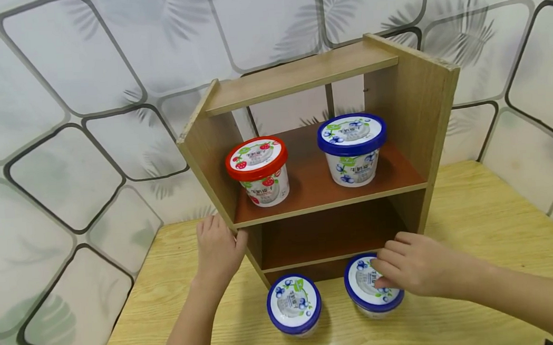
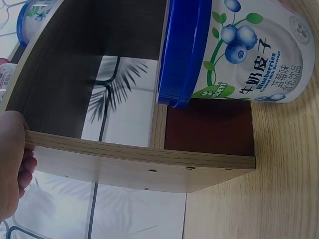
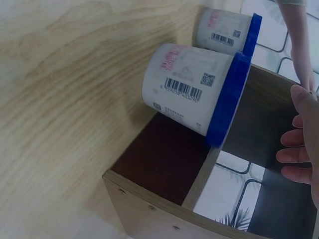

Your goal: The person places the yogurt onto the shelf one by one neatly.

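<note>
My left hand (image 1: 218, 248) grips the left side panel of a small wooden shelf (image 1: 437, 125), thumb at the front edge and fingers round the outside, as the left wrist view shows. My right hand (image 1: 417, 264) hovers over a blue-lidded blueberry tub (image 1: 366, 280) on the table; the right wrist view shows its fingers (image 3: 294, 155) loosely bent, apart from the tub, holding nothing. Left of that tub stands another blueberry tub (image 1: 291, 306). On the upper board, a red-lidded strawberry tub (image 1: 265, 186) stands at left and a blue-lidded blueberry tub (image 1: 352, 165) at right.
The shelf stands on a light wood-grain table (image 1: 489, 223), close to a wall covering (image 1: 277, 24) with leaf and rounded-frame patterns. Its lower compartment (image 1: 327, 232) opens behind the two front tubs. A top board (image 1: 299, 81) spans the side panels.
</note>
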Demonstrator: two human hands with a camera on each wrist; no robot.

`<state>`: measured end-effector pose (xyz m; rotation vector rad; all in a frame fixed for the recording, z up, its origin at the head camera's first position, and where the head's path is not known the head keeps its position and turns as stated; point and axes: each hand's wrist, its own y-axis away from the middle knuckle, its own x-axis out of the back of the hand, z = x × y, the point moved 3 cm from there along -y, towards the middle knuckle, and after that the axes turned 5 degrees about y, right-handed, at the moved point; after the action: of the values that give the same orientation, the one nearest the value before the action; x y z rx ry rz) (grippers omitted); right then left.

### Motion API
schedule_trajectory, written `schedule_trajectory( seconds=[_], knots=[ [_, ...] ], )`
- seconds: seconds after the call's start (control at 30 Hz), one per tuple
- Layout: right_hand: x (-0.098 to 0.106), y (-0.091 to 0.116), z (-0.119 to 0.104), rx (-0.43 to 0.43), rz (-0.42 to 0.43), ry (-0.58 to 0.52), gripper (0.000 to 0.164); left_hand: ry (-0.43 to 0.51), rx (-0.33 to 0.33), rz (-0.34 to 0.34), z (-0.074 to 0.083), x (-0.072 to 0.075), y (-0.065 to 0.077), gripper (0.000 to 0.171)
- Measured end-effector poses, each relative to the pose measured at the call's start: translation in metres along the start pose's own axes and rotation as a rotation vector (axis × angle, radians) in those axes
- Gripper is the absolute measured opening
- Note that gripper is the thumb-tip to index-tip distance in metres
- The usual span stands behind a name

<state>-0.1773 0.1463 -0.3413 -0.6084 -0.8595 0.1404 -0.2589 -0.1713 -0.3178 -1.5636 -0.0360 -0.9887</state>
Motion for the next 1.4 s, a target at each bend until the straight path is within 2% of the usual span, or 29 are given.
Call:
schedule_trajectory(
  seconds=[0.57, 0.7, 0.93, 1.07, 1.23, 1.4],
  knots=[
    [-0.016, -0.001, -0.03, 0.011, 0.005, 0.074, 0.04, -0.003, 0.01, 0.001, -0.001, 0.0, 0.0, 0.021],
    [-0.019, -0.002, -0.04, -0.05, 0.054, 0.114, 0.042, 0.003, 0.006, -0.008, -0.001, -0.001, 0.0, 0.021],
    [-0.027, -0.002, -0.055, -0.182, 0.049, 0.181, 0.049, 0.006, 0.007, -0.014, -0.002, -0.002, 0.001, 0.022],
    [-0.033, -0.003, -0.063, -0.215, 0.074, 0.239, 0.053, 0.019, 0.018, -0.021, -0.002, -0.002, 0.001, 0.021],
    [-0.037, -0.005, -0.073, -0.251, 0.055, 0.28, 0.057, 0.027, 0.027, -0.022, -0.002, -0.002, 0.001, 0.02],
    [-0.038, -0.007, -0.084, -0.326, 0.028, 0.303, 0.059, 0.023, 0.014, -0.018, -0.001, -0.002, 0.0, 0.021]
  ],
)
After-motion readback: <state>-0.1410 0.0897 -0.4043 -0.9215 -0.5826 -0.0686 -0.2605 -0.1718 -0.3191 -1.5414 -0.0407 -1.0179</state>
